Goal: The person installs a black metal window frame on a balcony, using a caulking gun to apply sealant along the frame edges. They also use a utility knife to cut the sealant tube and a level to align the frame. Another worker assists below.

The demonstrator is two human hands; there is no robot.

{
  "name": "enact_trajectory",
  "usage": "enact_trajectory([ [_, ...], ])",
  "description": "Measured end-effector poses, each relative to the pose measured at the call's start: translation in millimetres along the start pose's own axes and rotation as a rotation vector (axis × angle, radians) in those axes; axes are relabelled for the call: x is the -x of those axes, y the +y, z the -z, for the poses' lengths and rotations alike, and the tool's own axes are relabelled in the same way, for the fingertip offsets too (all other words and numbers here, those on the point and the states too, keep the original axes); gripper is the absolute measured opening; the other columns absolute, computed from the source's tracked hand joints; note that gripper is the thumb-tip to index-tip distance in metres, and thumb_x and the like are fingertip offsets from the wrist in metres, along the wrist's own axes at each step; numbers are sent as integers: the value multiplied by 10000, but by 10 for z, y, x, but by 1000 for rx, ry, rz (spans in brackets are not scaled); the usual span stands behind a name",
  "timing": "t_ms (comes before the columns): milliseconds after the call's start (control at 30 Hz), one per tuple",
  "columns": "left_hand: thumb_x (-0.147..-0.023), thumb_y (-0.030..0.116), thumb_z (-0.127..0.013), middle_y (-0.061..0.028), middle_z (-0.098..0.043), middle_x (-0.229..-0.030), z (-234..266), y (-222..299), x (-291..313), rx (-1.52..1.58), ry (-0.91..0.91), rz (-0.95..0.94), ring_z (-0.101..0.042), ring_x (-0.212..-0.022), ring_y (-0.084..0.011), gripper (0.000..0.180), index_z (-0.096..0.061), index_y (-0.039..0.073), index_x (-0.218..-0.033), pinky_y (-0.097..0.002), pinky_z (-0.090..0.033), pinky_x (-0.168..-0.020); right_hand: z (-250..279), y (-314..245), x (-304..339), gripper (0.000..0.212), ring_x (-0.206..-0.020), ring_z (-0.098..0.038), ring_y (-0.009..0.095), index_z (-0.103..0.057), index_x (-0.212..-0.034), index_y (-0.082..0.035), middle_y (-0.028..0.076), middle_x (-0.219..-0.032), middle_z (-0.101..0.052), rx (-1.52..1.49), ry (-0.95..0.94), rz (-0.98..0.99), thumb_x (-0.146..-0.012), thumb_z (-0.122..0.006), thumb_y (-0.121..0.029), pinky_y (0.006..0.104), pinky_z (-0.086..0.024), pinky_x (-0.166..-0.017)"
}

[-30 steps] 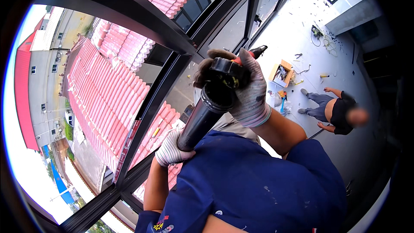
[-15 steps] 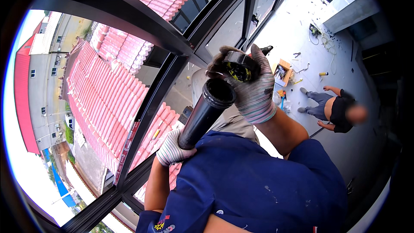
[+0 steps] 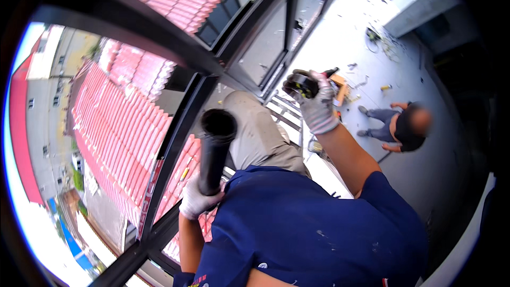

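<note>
My left hand [image 3: 198,197], in a pale work glove, is closed round the lower part of a black tube [image 3: 212,162]. The tube stands roughly upright, its round open end facing up. Apart from it, farther up and to the right, my right hand [image 3: 321,107] grips a black round end cap [image 3: 306,85] with yellowish marks inside. That glove is striped, with dark, dirty fingers. A dark narrow piece sticks out beyond the fingers; whether it belongs to the cap, I cannot tell.
Black window frames [image 3: 183,122] run along my left, with red tiled roofs [image 3: 117,133] below outside. My bent knee [image 3: 247,127] is between my hands. On the floor at right are a cardboard box [image 3: 340,91], scattered tools and debris, and another person [image 3: 396,126].
My hands have moved apart. The cap in my right hand has gone up and right, away from the tube's mouth. The tube has swung left and stands more upright.
</note>
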State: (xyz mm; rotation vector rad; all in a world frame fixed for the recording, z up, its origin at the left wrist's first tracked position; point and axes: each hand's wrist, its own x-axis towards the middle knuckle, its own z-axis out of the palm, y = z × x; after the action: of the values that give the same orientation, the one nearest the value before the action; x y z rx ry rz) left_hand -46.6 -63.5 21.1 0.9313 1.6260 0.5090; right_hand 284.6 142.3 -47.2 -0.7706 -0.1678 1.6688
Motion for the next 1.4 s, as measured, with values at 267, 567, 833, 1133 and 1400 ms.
enact_trajectory([
  [267, -625, 2, -795, -56, -641, -831, 137, -172, 287, 296, 94, -13, -638, -750, -157, 486, -599, 14, -1069, -281, -531, -697, 1372, 109, -590, 193, -721, -699, 301, -597, -987, -19, 135, -827, -682, 80, 487, -156, -966, -588, -210, 438, -624, -660],
  [567, -643, 33, -822, -65, -633, -850, 4, -123, 137, 257, 8, 11, -632, -772, -168, 514, -587, 14, -1099, -292, -528, -707, 2480, 371, -655, 260, -655, -693, 324, -606, -1009, -109, 115, -818, -695, 151, 644, -381, -970, -575, -365, 510, -593, -616],
  [833, -629, 44, -828, -65, -638, -858, -95, 104, -84, 129, -64, 28, -632, -799, -168, 518, -597, 16, -1093, -303, -527, -759, 3072, 546, -557, 500, -668, -709, 362, -653, -934, -87, 141, -764, -709, 214, 748, -423, -953, -541, -574, 556, -589, -640],
  [1133, -611, 62, -842, -45, -634, -885, -251, 410, -185, -1, -96, 77, -618, -820, -155, 496, -606, 26, -1046, -316, -515, -791, 3450, 701, -490, 312, -674, -701, 301, -611, -1052, -107, 113, -814, -699, 265, 791, -503, -926, -613, -393, 520, -605, -624],
  [1400, -598, 63, -867, -44, -638, -875, -304, 388, -220, 11, -102, 79, -622, -804, -156, 527, -618, 22, -1061, -308, -518, -770, 3521, 673, -529, 343, -636, -700, 291, -609, -1023, -109, 100, -794, -695, 284, 824, -530, -924, -621, -438, 516, -596, -596],
])
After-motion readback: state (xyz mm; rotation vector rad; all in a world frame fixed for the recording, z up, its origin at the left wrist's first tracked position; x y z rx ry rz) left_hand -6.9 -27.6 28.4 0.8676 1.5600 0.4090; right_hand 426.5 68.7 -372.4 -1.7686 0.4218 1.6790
